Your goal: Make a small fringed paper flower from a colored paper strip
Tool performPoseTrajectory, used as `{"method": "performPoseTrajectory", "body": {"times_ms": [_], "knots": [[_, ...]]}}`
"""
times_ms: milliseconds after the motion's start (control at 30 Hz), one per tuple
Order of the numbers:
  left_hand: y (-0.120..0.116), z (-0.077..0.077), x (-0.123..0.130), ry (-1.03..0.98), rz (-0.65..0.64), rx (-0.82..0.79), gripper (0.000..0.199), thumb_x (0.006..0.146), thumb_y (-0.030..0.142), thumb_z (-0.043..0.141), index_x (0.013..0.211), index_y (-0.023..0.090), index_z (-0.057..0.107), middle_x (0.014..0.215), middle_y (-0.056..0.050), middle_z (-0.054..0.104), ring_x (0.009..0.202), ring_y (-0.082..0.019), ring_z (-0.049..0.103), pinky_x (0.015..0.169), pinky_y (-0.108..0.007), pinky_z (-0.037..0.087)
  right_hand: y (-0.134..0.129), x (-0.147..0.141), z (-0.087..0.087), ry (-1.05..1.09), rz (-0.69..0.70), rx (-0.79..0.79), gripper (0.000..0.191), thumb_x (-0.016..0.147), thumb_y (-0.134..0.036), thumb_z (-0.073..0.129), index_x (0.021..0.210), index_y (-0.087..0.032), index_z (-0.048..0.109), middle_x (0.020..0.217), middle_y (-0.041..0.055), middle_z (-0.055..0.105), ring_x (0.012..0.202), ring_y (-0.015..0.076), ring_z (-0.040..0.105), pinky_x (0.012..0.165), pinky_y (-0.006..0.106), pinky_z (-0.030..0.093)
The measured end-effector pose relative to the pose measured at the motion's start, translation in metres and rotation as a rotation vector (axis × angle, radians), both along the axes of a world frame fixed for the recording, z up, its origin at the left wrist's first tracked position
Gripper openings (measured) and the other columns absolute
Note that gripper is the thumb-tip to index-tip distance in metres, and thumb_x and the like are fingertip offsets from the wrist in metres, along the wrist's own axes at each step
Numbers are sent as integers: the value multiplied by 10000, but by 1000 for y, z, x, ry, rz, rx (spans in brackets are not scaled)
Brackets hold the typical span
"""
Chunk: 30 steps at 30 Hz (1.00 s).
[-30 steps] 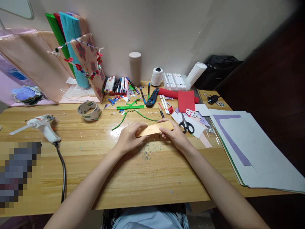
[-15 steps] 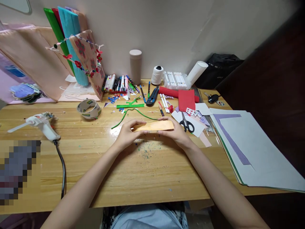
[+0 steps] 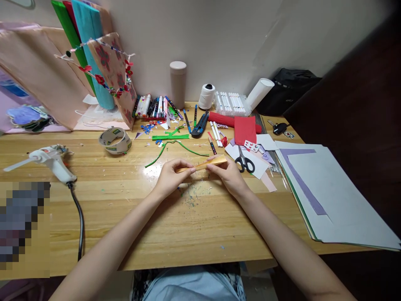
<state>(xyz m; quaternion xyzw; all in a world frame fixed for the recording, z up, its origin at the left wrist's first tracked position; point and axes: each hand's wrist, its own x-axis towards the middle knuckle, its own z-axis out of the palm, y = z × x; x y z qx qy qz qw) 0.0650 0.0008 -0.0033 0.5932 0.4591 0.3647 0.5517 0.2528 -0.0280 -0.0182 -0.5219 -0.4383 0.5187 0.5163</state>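
A narrow strip of orange-yellow paper (image 3: 202, 163) is held just above the table between my two hands. My left hand (image 3: 173, 174) pinches its left part between thumb and fingers. On the other side, my right hand (image 3: 227, 173) grips the strip towards its right end, which sticks out past the fingers and looks folded or tilted. A thin green stem-like strip (image 3: 177, 142) lies bent on the table just behind the hands. Black-handled scissors (image 3: 244, 164) rest on paper scraps right of my right hand.
At left lie a white glue gun (image 3: 54, 161) and a tape roll (image 3: 115, 141). Behind are a blue utility knife (image 3: 200, 124), markers (image 3: 150, 107), a thread spool (image 3: 206, 97) and a red paper roll (image 3: 222, 120). Large white sheets (image 3: 338, 196) cover the right side.
The paper strip has turned from showing a broad face to a narrower, tilted or folded edge. My fingers have shifted on it, the thumbs now nearer its middle. The view has moved slightly.
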Motion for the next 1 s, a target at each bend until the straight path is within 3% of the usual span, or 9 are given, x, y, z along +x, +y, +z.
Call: {"method": "performPoseTrajectory", "body": {"times_ms": [267, 733, 1000], "knots": [[0, -5, -2, 2, -63, -115, 307, 665, 369, 712, 855, 129, 698, 884, -92, 710, 775, -174, 645, 726, -296, 499, 2, -2, -7, 64, -55, -55, 315, 603, -377, 775, 791, -177, 622, 739, 12, 619, 646, 138, 581, 608, 264, 490], [-3, 2, 0, 77, -134, -153, 220, 691, 336, 669, 723, 121, 634, 731, -59, 662, 675, -142, 597, 656, -263, 462, 2, -4, -5, 141, -28, -105, 302, 595, -339, 794, 799, -173, 646, 725, -6, 633, 619, 112, 585, 624, 247, 481], [-7, 5, 0, -4, -345, -233, 309, 772, 414, 600, 863, 120, 626, 794, -77, 669, 702, -146, 620, 692, -275, 475, -1, -7, 1, 65, 16, -67, 285, 589, -335, 796, 751, -162, 638, 703, 0, 639, 625, 118, 584, 610, 240, 478]]}}
